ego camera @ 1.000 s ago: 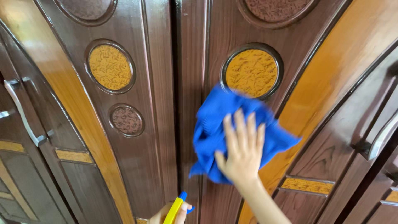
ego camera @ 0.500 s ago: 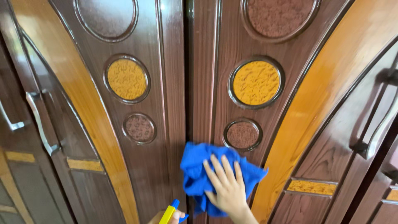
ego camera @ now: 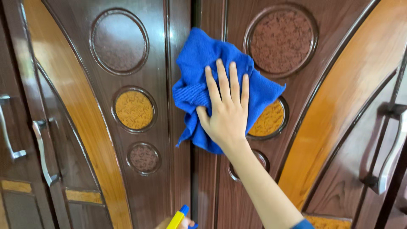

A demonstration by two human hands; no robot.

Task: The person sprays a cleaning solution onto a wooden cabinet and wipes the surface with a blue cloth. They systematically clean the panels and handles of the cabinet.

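On the wardrobe door [ego camera: 140, 178], my right hand [ego camera: 227, 112] presses flat on the blue cloth [ego camera: 193, 85], left hand [ego camera: 180, 222] grasping a spray bottle [ego camera: 177, 218]; loose cloth could slip off.

**Right hand flat and raised, left hand barely in view**

The right hand [ego camera: 227, 112] is lifted in front of the body, palm pressed forward and back of the hand toward the camera; its four fingers [ego camera: 222, 82] point upward, straight and close together; the thumb angles out to the left; the bare forearm runs down and to the right, ending in a blue sleeve edge; the left hand [ego camera: 183, 222] shows only as fingertips at the bottom edge, curled closed.
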